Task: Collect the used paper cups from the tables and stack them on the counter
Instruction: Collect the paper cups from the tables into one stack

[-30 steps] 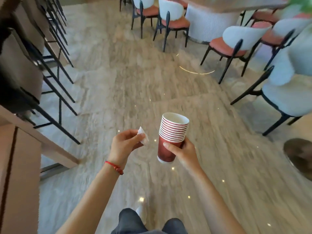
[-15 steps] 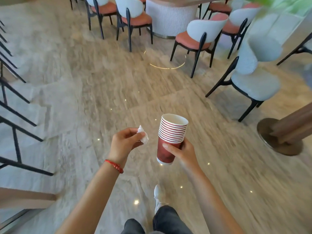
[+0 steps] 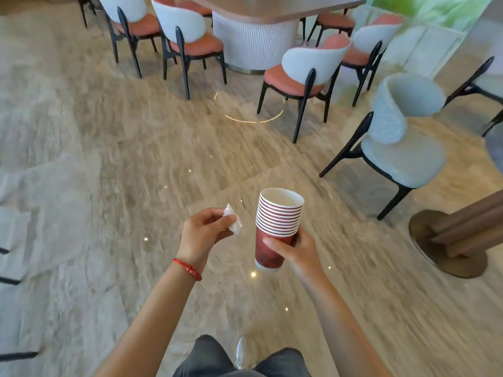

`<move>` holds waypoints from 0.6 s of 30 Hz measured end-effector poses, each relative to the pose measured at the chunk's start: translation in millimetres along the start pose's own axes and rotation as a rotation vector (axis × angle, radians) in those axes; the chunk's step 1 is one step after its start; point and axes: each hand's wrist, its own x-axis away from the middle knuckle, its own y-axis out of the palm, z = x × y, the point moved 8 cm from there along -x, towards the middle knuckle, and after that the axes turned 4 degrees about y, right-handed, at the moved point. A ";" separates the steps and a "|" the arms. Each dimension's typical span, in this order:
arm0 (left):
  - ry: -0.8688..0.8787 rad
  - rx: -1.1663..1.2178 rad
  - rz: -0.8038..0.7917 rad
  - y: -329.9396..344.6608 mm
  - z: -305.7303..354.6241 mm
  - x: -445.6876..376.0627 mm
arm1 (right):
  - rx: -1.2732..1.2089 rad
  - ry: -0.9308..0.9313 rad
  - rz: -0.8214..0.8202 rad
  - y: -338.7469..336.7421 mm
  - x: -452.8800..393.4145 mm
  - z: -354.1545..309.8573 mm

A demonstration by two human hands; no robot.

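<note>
A stack of several red paper cups [image 3: 276, 227] with white rims is held upright in front of me, low in the middle of the view. My right hand [image 3: 298, 250] grips the bottom cup of the stack from the right side. My left hand [image 3: 202, 232], with a red thread bracelet at the wrist, pinches a small crumpled white tissue [image 3: 232, 223] just left of the cups. Both hands hover over the floor, apart from any table.
A wooden table with a ribbed white base [image 3: 251, 42] stands ahead, ringed by chairs with orange seats [image 3: 294, 80]. A grey upholstered chair [image 3: 400, 151] is at the right, and a brown table pedestal on a brass foot [image 3: 449, 240] further right. Stone-look floor [image 3: 95, 172] lies open between.
The view has swung right and forward: the bar stools and counter edge at the left have left the frame, the table and chairs have come closer. Both hands keep the same grips.
</note>
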 end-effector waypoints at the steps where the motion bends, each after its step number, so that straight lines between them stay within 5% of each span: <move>1: -0.003 0.002 -0.006 4.3 2.6 -13.2 | 0.000 -0.001 0.008 -0.7 -14.5 -4.0; 18: -0.025 -0.028 -0.133 15.0 76.6 -324.6 | -0.060 0.044 0.205 33.9 -287.8 -53.9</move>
